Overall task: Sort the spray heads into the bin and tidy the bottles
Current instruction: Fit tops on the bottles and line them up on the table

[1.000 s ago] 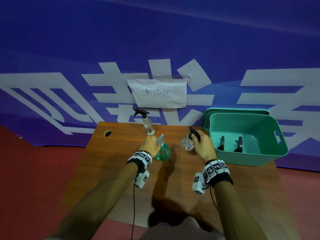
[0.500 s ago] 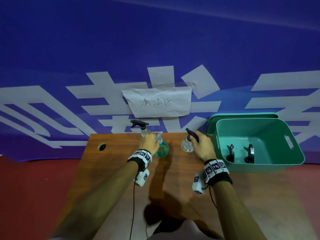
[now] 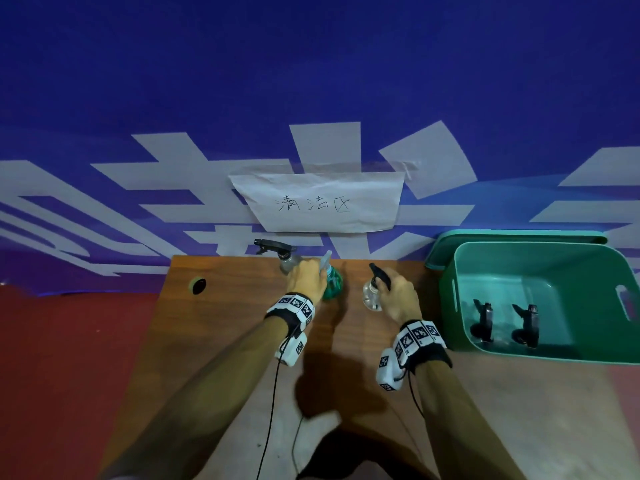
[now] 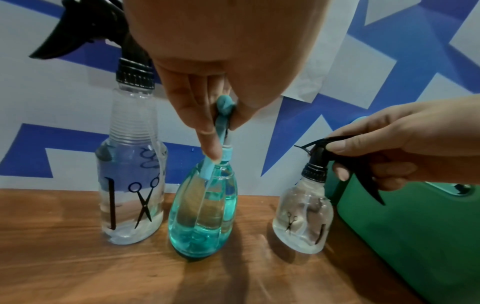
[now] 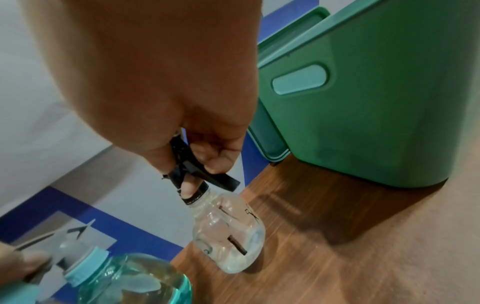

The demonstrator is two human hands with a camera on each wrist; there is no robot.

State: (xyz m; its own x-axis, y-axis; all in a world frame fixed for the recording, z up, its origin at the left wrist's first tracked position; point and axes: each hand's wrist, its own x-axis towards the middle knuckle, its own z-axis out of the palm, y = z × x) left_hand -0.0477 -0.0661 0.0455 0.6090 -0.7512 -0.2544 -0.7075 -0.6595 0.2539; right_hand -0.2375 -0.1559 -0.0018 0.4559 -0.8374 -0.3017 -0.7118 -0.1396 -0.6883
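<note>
Three spray bottles stand along the table's far edge. My left hand (image 3: 306, 280) grips the pale blue spray head (image 4: 223, 123) of the teal bottle (image 4: 205, 214), tilted on its base (image 3: 332, 284). My right hand (image 3: 398, 299) curls round the black spray head (image 5: 187, 164) of the small clear bottle (image 5: 228, 236), which stands beside the bin (image 4: 303, 216). A tall clear bottle (image 4: 130, 195) with a black trigger head (image 3: 273, 245) stands to the left, untouched. Two black spray heads (image 3: 483, 320) (image 3: 526, 323) lie in the green bin (image 3: 540, 351).
The bin's lid (image 3: 512, 235) leans behind it against the blue and white wall banner. A paper sign (image 3: 317, 204) hangs on the wall above the bottles. The wooden table (image 3: 225, 341) has a cable hole (image 3: 198, 285) at its far left.
Both hands have carried their bottles further back toward the wall, beside the tall clear bottle. The head camera has tilted, so the table sits lower in view.
</note>
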